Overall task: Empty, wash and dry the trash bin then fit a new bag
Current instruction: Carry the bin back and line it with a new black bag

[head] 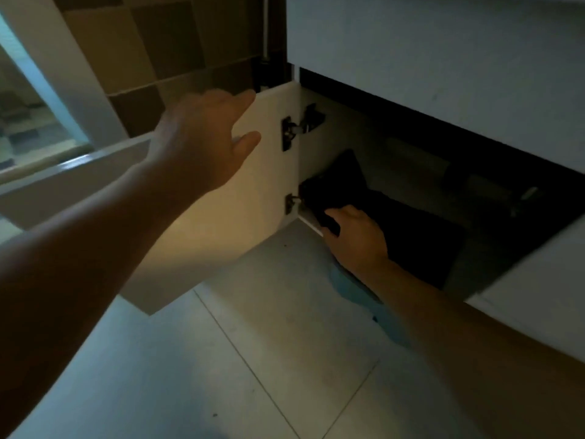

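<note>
**Reaching into the dim cabinet**

Holding the top edge of the open white cabinet door (pixel 221 191), the left hand (pixel 202 144) has its fingers loosely spread, thumb behind the panel. 2 metal hinges (pixel 289 133) join the door to the cabinet. Further right, the right hand (pixel 354 236) curls its fingers around the near corner of a black object (pixel 411 236), possibly the trash bin, sitting on the cabinet floor. Pale floor tiles (pixel 253 359) lie below, with a light blue item (pixel 357 289) under the right forearm
</note>
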